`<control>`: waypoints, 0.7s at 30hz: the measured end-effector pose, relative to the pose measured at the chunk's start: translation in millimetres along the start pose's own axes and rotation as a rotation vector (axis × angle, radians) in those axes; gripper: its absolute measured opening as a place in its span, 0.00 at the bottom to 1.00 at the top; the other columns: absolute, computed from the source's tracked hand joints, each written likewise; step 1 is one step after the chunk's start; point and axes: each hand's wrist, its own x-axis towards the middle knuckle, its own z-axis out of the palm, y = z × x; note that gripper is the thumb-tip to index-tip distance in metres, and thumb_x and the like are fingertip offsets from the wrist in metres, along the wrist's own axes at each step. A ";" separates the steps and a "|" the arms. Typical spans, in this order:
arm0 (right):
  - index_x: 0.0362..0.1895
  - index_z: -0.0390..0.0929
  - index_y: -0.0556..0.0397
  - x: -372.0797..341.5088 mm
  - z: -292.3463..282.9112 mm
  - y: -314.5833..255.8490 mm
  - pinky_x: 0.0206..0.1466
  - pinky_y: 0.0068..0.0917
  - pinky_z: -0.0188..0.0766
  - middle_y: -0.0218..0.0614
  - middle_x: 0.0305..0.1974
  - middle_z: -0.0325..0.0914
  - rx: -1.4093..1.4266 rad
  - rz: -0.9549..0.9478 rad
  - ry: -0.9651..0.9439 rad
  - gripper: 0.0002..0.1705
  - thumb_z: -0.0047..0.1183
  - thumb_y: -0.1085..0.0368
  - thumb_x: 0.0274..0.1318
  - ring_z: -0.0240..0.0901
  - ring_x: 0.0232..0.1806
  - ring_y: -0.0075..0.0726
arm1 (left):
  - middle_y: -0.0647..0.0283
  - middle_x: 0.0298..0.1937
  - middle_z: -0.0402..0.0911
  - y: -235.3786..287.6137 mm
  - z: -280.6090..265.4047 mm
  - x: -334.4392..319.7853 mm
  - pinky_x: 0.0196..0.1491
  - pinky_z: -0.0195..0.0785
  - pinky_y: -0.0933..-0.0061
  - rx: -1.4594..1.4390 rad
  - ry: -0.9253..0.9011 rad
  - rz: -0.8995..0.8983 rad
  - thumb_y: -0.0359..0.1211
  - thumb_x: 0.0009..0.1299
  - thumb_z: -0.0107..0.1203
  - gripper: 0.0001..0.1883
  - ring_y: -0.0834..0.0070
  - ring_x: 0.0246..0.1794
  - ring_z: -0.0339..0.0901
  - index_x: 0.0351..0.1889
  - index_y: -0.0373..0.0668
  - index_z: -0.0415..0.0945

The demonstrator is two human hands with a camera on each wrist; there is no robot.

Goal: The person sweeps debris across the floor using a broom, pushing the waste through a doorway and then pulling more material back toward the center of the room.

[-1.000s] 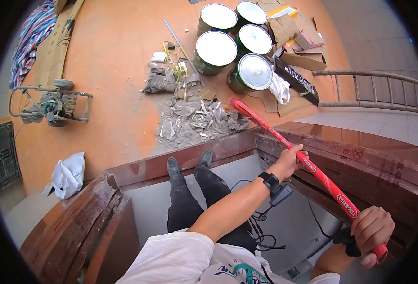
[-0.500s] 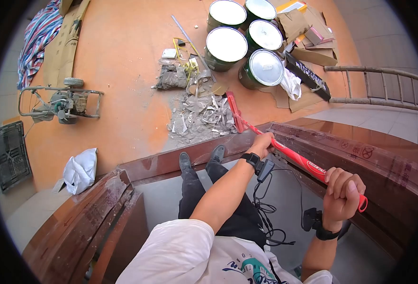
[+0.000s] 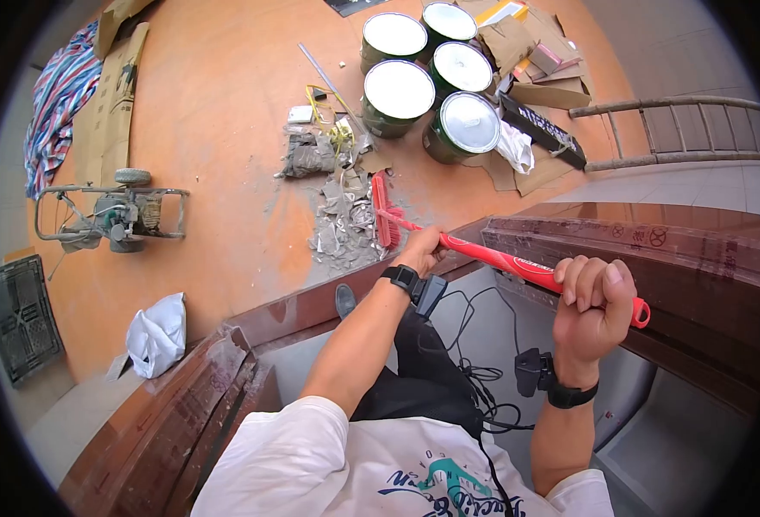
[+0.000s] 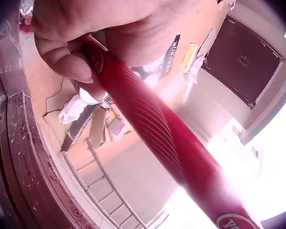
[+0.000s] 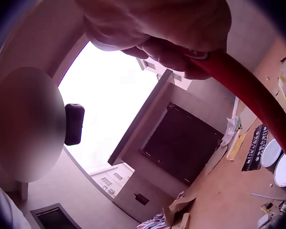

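A red broom slants across the head view, its bristled head down at the right side of a heap of grey plaster scraps and dust. My left hand grips the handle partway down, nearer the broom head. Higher up, my right hand wraps round the handle close to its looped end. The left wrist view shows fingers curled over the red shaft. In the right wrist view, the shaft runs out from under my curled right fingers.
Several lidded buckets stand beyond the heap, with flattened cardboard and a ladder to the right. A wheeled machine, a white bag and a black crate lie left. Brown boards edge the floor in front of me.
The broom head has swept left from the heap's right edge into the scraps, which now lie in a narrower pile. Both hands have moved left with the handle, the right one also upward in view.
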 end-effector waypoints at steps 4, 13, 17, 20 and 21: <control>0.14 0.53 0.49 -10.9 13.2 1.8 0.29 0.31 0.58 0.31 0.11 0.56 0.026 -0.010 -0.060 0.15 0.36 0.69 0.52 0.52 0.15 0.27 | 0.69 0.17 0.70 12.4 -25.8 -11.3 0.13 0.62 0.81 0.057 -0.013 0.029 0.31 0.59 0.52 0.05 0.80 0.14 0.68 0.23 0.45 0.68; 0.14 0.56 0.51 -19.8 12.3 2.1 0.27 0.31 0.57 0.32 0.11 0.58 0.160 0.001 -0.096 0.14 0.39 0.71 0.51 0.52 0.15 0.26 | 0.68 0.17 0.71 25.2 -57.0 -26.2 0.13 0.65 0.82 0.053 0.008 0.075 0.31 0.60 0.52 0.06 0.79 0.11 0.68 0.23 0.43 0.69; 0.14 0.58 0.52 -21.5 18.3 7.8 0.29 0.32 0.60 0.31 0.11 0.58 0.205 0.012 -0.092 0.14 0.39 0.71 0.50 0.54 0.15 0.27 | 0.69 0.17 0.71 34.2 -70.5 -28.6 0.11 0.65 0.84 0.048 0.061 0.101 0.31 0.61 0.51 0.06 0.81 0.12 0.69 0.23 0.45 0.68; 0.13 0.58 0.52 -25.8 27.1 17.9 0.30 0.32 0.61 0.31 0.11 0.58 0.207 0.015 -0.086 0.14 0.40 0.70 0.50 0.54 0.14 0.27 | 0.70 0.16 0.71 43.0 -84.9 -36.8 0.11 0.63 0.83 0.083 0.122 0.143 0.31 0.61 0.51 0.06 0.81 0.11 0.68 0.22 0.46 0.69; 0.13 0.57 0.51 -26.8 34.7 22.1 0.29 0.32 0.61 0.31 0.11 0.57 0.200 0.008 -0.078 0.14 0.40 0.70 0.50 0.54 0.14 0.26 | 0.70 0.16 0.71 32.4 -89.3 -32.8 0.11 0.62 0.82 0.077 0.136 0.128 0.31 0.61 0.51 0.06 0.80 0.11 0.68 0.22 0.46 0.69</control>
